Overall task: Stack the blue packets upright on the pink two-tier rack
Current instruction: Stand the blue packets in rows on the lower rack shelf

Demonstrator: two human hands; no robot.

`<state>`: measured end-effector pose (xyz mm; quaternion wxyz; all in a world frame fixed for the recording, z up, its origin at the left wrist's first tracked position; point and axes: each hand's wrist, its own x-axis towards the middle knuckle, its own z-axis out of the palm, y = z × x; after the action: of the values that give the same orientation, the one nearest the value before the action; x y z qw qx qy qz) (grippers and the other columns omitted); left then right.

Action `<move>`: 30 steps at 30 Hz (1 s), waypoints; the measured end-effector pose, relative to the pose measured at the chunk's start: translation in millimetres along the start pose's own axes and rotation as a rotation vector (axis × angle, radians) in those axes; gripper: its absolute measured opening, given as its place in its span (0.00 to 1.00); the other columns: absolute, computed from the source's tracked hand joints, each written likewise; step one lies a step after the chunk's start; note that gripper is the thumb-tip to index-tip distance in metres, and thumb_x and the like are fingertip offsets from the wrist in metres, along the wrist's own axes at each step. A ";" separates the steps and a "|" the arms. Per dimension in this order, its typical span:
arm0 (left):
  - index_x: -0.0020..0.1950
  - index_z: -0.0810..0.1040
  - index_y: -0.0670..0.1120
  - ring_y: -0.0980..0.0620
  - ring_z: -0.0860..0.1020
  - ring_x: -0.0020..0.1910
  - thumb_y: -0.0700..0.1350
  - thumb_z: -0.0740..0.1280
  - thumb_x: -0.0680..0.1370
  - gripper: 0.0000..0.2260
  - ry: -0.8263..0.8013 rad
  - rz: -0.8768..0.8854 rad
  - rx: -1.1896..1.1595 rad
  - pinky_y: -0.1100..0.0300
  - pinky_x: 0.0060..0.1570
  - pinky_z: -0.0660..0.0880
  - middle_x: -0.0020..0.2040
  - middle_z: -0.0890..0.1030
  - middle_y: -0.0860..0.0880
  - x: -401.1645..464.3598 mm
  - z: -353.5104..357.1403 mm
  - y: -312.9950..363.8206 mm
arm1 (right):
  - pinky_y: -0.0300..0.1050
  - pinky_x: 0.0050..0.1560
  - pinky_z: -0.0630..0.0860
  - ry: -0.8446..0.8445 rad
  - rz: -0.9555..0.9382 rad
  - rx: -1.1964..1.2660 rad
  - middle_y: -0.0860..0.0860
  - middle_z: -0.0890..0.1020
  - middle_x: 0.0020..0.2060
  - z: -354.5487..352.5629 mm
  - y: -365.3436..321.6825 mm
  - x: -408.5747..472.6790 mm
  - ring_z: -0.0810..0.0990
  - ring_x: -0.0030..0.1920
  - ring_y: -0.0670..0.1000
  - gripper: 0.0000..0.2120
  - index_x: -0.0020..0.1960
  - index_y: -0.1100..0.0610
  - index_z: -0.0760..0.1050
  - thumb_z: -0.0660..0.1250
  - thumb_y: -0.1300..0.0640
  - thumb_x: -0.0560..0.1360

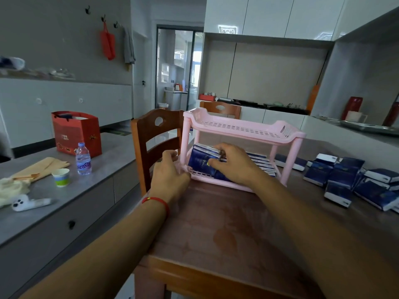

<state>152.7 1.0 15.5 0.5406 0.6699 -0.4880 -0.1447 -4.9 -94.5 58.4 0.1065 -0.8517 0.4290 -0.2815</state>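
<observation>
Blue packets (203,159) upright on pink rack's (241,128) lower tier, others (354,180) loose beside it

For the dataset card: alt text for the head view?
A person's right hand grips a blue packet on the lower tier of a pink two-tier rack, while the left hand steadies its corner post. More packets lie loose on the wooden table.

The right hand (232,164) is covering the lower-tier packets (203,158) behind it; the loose pile of packets (345,178) is running off the right edge (print too small to read).
</observation>
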 end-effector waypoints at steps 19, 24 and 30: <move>0.56 0.71 0.49 0.51 0.71 0.55 0.41 0.74 0.72 0.17 0.177 0.432 0.383 0.55 0.56 0.77 0.57 0.72 0.48 -3.5 7.7 -0.1 | 0.55 0.65 0.70 0.007 -0.173 -0.477 0.52 0.74 0.68 -3.7 6.4 -19.8 0.72 0.66 0.56 0.30 0.73 0.52 0.66 0.65 0.39 0.77; 0.70 0.73 0.44 0.45 0.71 0.68 0.42 0.69 0.77 0.21 -0.025 0.750 0.620 0.49 0.70 0.69 0.68 0.74 0.44 3.5 26.6 15.0 | 0.52 0.65 0.70 0.060 -0.199 -0.497 0.51 0.76 0.66 -10.4 24.7 -32.8 0.73 0.65 0.54 0.23 0.71 0.50 0.72 0.66 0.44 0.78; 0.59 0.79 0.47 0.46 0.77 0.58 0.47 0.65 0.79 0.10 -0.038 0.633 0.603 0.51 0.61 0.74 0.57 0.82 0.47 18.7 39.7 12.8 | 0.52 0.59 0.73 0.204 -0.220 -0.378 0.49 0.80 0.57 -2.1 46.7 -37.7 0.75 0.58 0.53 0.15 0.62 0.51 0.81 0.71 0.53 0.75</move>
<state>126.8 -36.5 18.0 0.3294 0.6123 -0.6996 0.1646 -55.3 -93.0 25.8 -0.1300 -0.8652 0.3874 -0.2907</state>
